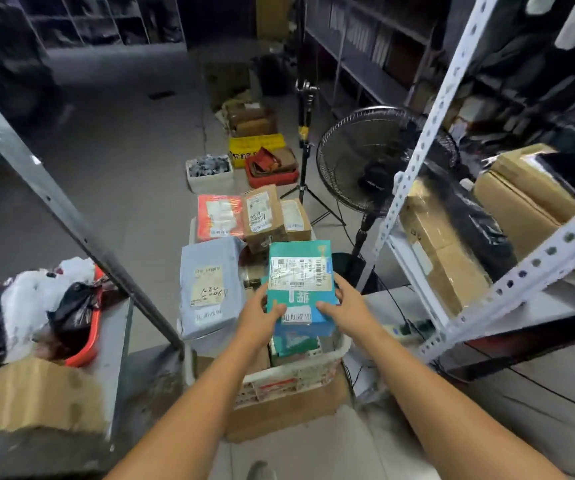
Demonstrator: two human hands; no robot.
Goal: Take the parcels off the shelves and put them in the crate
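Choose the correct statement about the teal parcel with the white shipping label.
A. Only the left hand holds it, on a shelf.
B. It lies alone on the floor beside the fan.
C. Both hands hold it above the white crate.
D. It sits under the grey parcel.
C: the left hand and the right hand grip the teal parcel by its near edge, over the white crate.

The crate (299,372) sits on the floor at 6 o'clock, between two shelves (507,306). A parcel (299,282) is held over it between left hand (261,315) and right hand (350,308). More parcels lie behind at 12 o'clock; a fan (376,161) stands at 2 o'clock.
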